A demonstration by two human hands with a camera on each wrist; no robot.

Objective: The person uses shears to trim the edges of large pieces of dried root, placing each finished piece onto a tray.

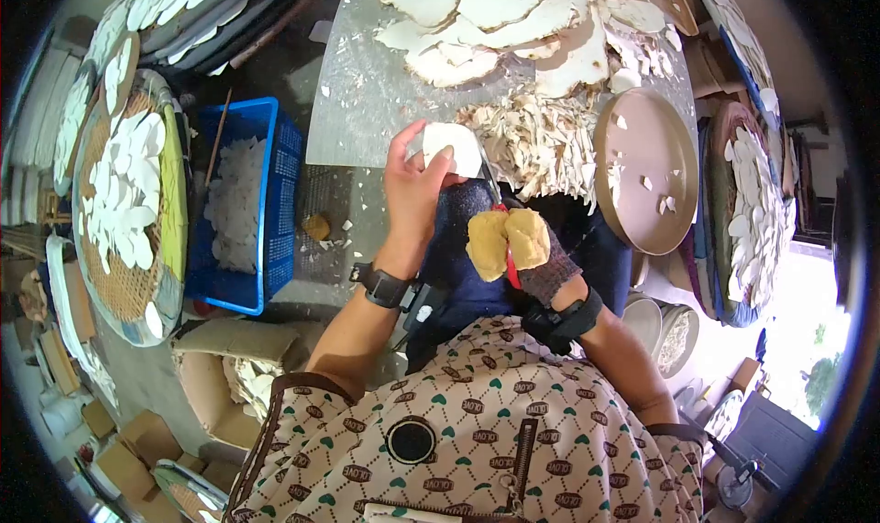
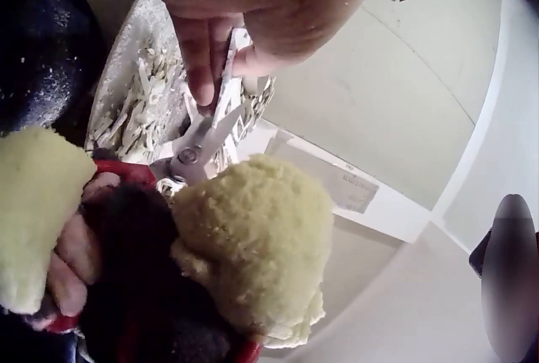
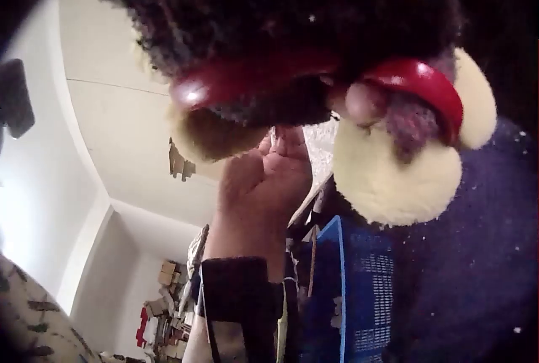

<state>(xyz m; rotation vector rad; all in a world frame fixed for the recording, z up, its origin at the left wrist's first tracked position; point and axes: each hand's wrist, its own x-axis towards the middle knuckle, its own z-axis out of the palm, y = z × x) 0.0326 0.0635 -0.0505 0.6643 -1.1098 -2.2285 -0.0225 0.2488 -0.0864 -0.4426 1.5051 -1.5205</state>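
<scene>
In the head view my left hand [image 1: 412, 193] pinches a thin white slice [image 1: 451, 147] between thumb and fingers, near the front edge of the metal table [image 1: 353, 110]. My right hand [image 1: 553, 271], in a dark knitted glove with bare fingertips, grips red-handled shears [image 2: 189, 156]. Thick yellow foam pads [image 1: 522, 237] wrap around the hand's grip. The blades point toward the slice and stand parted around its edge in the left wrist view. Red handles [image 3: 417, 77] loop over the gloved fingers in the right wrist view.
Trimmed strips [image 1: 541, 147] are heaped beside the slice, with large pale slices [image 1: 504, 5] behind. At right on the table stands a round brown tray [image 1: 642, 225] with a few scraps. On the floor at left are a blue crate [image 1: 286, 175] and a round woven tray [image 1: 124, 294].
</scene>
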